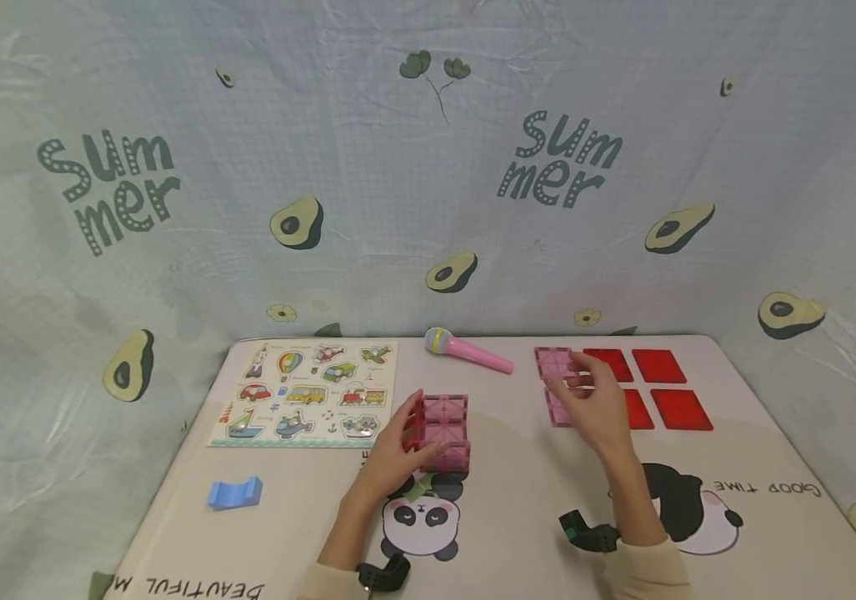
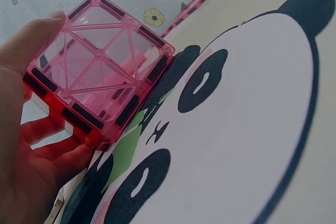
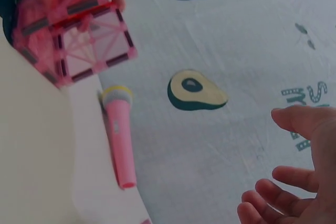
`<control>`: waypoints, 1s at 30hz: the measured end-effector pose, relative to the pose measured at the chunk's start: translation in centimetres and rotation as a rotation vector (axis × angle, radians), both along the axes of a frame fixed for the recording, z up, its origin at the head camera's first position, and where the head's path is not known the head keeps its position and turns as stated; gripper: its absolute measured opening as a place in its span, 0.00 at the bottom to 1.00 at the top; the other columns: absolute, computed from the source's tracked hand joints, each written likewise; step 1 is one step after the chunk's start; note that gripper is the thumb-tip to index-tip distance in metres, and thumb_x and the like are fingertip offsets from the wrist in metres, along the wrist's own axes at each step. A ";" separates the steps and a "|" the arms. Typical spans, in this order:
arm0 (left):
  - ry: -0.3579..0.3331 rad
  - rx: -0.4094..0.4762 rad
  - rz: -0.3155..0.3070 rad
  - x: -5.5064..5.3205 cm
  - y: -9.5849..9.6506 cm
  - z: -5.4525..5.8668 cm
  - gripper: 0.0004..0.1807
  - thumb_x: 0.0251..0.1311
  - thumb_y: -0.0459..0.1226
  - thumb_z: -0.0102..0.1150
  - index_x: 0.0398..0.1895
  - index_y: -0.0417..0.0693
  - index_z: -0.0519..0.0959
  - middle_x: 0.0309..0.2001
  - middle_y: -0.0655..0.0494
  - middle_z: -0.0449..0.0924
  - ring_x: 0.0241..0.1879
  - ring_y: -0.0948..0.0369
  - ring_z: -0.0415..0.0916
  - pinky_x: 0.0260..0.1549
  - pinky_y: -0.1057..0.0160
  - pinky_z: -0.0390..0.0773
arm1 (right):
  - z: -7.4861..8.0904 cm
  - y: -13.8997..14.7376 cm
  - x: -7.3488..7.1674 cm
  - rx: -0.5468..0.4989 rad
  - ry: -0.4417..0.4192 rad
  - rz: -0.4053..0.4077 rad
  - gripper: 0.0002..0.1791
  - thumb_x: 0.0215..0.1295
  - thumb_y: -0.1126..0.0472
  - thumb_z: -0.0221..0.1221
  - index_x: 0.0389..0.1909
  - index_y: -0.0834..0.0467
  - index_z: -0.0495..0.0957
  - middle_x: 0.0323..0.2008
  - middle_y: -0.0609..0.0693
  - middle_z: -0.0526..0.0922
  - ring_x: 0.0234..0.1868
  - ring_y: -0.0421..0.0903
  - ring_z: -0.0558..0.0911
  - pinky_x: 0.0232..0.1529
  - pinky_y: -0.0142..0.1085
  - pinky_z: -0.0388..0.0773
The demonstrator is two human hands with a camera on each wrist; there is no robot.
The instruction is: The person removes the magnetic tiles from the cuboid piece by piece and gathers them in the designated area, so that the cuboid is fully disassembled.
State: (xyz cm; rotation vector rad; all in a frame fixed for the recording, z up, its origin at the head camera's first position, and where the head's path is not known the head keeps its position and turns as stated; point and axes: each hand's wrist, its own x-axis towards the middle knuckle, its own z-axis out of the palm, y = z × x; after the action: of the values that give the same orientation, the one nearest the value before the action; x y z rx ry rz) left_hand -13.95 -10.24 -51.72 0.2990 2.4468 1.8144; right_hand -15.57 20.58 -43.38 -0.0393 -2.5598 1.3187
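My left hand (image 1: 392,457) grips a pink translucent box of magnetic tiles (image 1: 444,417) by its left side and near face, just above the printed panda. In the left wrist view, thumb and fingers wrap one side of the tile box (image 2: 100,53), whose front tile has crossing ribs and dark edge magnets. My right hand (image 1: 602,408) hovers over two flat pink magnetic tiles, a far one (image 1: 552,360) and a nearer one (image 1: 558,410), and partly covers them. The right wrist view shows this hand (image 3: 310,192) with thumb and fingers spread and nothing between them.
Several red tiles (image 1: 663,367) lie right of the right hand. A pink toy microphone (image 1: 476,355) lies at the table's back, before the printed curtain. On the left are a vehicle puzzle board (image 1: 262,433) and a blue notched block (image 1: 235,494).
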 end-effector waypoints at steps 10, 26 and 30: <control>0.000 -0.013 0.002 0.1 -0.1 0.0 0.48 0.58 0.46 0.70 0.79 0.61 0.54 0.74 0.51 0.64 0.71 0.43 0.67 0.65 0.43 0.74 | -0.8 -2.0 -0.2 -0.031 0.047 0.130 0.32 0.63 0.51 0.68 0.65 0.57 0.71 0.55 0.57 0.81 0.50 0.52 0.81 0.46 0.21 0.77; -0.026 -0.007 0.016 0.1 0.2 0.4 0.48 0.59 0.42 0.68 0.80 0.58 0.54 0.74 0.48 0.64 0.71 0.41 0.66 0.66 0.41 0.71 | -2.2 -5.5 0.4 0.049 -0.054 0.377 0.34 0.57 0.50 0.72 0.63 0.55 0.74 0.56 0.56 0.80 0.50 0.54 0.81 0.49 0.40 0.84; -0.029 -0.006 0.017 0.3 0.3 0.9 0.47 0.59 0.42 0.68 0.80 0.56 0.54 0.74 0.47 0.63 0.72 0.40 0.65 0.66 0.41 0.71 | -2.5 -6.4 0.6 0.068 -0.068 0.426 0.33 0.56 0.52 0.72 0.62 0.55 0.74 0.56 0.54 0.80 0.50 0.50 0.81 0.50 0.39 0.84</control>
State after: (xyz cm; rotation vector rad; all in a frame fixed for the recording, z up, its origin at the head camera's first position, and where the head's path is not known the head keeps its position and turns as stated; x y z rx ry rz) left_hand -13.63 -9.92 -50.81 0.2506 2.4420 1.8052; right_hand -14.97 14.23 -45.91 0.5092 -2.7699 1.3823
